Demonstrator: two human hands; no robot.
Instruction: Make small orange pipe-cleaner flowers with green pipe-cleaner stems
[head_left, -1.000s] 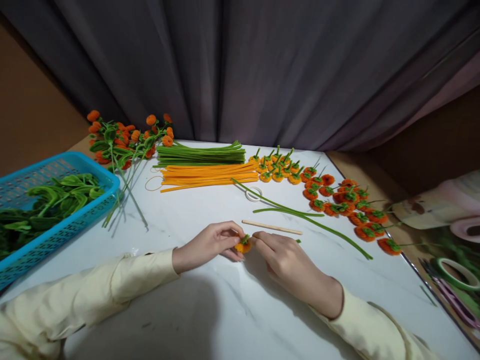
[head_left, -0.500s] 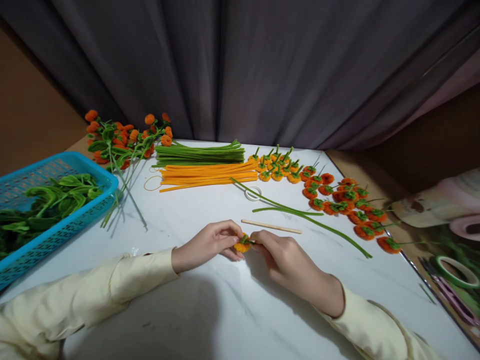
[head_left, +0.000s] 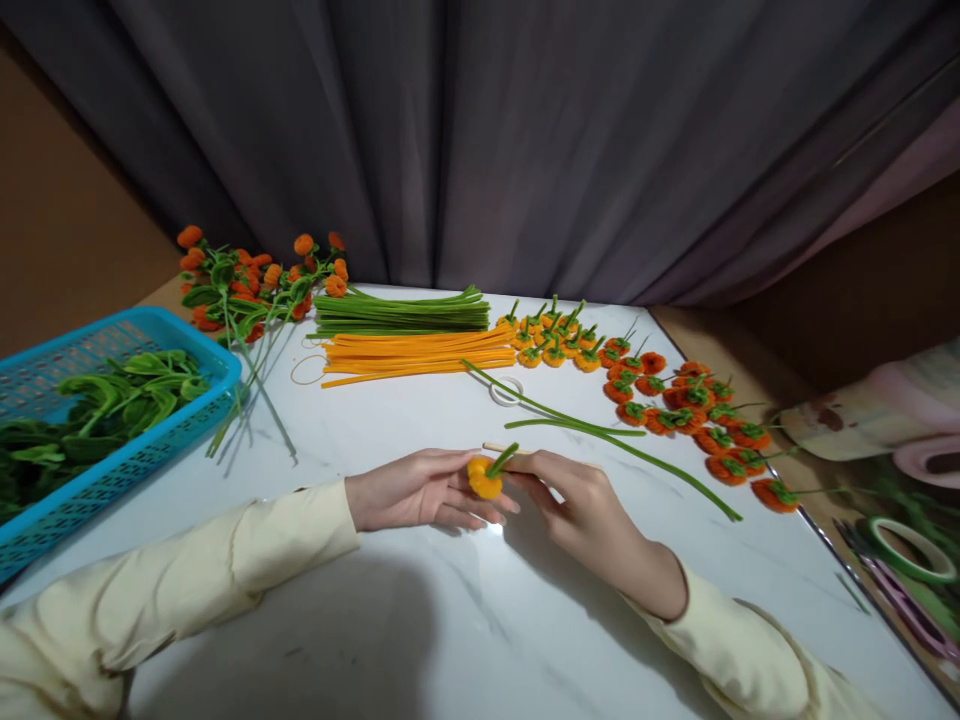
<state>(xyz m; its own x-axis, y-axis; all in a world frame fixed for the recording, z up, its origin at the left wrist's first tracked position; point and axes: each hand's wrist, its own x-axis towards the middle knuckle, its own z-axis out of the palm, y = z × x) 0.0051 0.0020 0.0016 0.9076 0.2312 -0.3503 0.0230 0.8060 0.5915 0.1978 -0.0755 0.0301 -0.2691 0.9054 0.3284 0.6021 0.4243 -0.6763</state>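
A small yellow-orange flower head (head_left: pixel 484 479) with a short green stem is between my hands at the middle of the table. My right hand (head_left: pixel 581 505) pinches it by the stem, thumb and finger together. Just left of it, my left hand (head_left: pixel 424 490) is turned palm up with its fingers apart, beside and behind the flower head; whether it touches the flower I cannot tell. A thin wooden stick lies behind my right hand, mostly covered by it. Two long green stems (head_left: pixel 600 430) lie beyond, near a white ring (head_left: pixel 507 390).
Green (head_left: pixel 401 312) and orange strips (head_left: pixel 420 355) lie at the back. Yellow flower heads (head_left: pixel 555 350) and orange ones (head_left: pixel 686 395) spread rightward. A blue basket (head_left: pixel 217 385) of leaves stands left, near stemmed orange flowers (head_left: pixel 244 285). Green tape (head_left: pixel 911 548) and pink-handled scissors (head_left: pixel 911 610) lie right.
My left hand has opened from its hold on the flower head and turned palm up. The flower now tilts with its green stem showing, still in my right hand, which has risen slightly.
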